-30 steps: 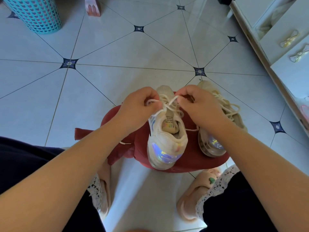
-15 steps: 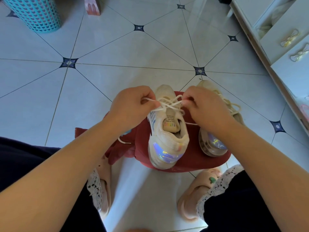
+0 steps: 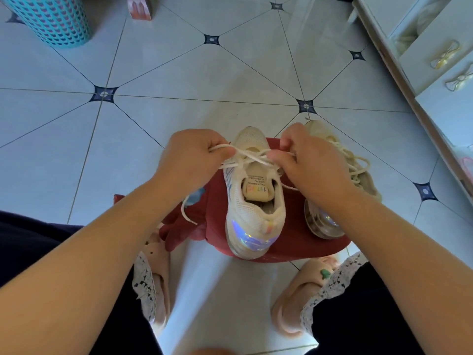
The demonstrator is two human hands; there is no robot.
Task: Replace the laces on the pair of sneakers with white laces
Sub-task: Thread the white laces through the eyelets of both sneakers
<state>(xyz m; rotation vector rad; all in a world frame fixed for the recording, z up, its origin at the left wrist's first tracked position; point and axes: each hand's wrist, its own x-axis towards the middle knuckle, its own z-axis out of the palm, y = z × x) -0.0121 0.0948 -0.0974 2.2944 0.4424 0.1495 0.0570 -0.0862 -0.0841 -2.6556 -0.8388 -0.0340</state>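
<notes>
The sneaker [image 3: 253,208] stands at frame centre on a red cloth [image 3: 289,234]. Left hand [image 3: 194,160] and right hand [image 3: 312,162] each pinch the white lace [image 3: 252,157] in their grip, its strands crossed over the tongue. The other sneaker [image 3: 366,180] lies just right.

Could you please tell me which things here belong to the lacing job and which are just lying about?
Part of the job:
- left hand and right hand, each pinching the white lace
- near sneaker, being laced
- second sneaker
- red cloth under both sneakers

Lying about:
- teal basket
- drawer unit
</notes>
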